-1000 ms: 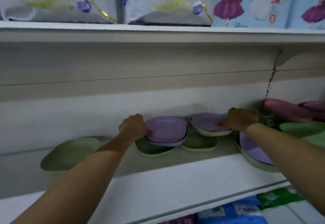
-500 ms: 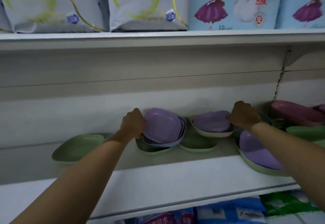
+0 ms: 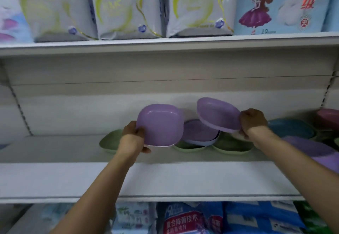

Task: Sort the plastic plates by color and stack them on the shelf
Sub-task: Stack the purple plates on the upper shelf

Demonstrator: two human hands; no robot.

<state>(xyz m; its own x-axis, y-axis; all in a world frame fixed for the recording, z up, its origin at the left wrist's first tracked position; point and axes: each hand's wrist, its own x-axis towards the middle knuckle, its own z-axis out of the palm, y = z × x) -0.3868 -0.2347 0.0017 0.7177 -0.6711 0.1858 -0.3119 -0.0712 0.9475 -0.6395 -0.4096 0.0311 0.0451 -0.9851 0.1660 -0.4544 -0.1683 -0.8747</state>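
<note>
While both hang above the white shop shelf [image 3: 165, 178], left square purple plastic plate [image 3: 161, 125] tilts right of left hand [image 3: 133, 138], thumb and fingers pinching its edge; right square purple plastic plate [image 3: 218, 114] sits left of gripping right hand [image 3: 254, 121]. 0.5 s ago both lay on stacks. Right fingertips hidden.

The white shelf [image 3: 165, 178] in front of me carries its plates along the back. The left green plate [image 3: 110, 142] lies alone, and the middle green plate [image 3: 189, 146] has a pale bluish plate [image 3: 208, 142] and the nested purple plate [image 3: 200, 132] stacked in it, with the right green plate [image 3: 233, 145] just beside it. Further right sit a blue plate [image 3: 291, 129], a pink plate [image 3: 328, 118] at the edge of view, and the near purple plate [image 3: 311, 149] closer to the front.
</note>
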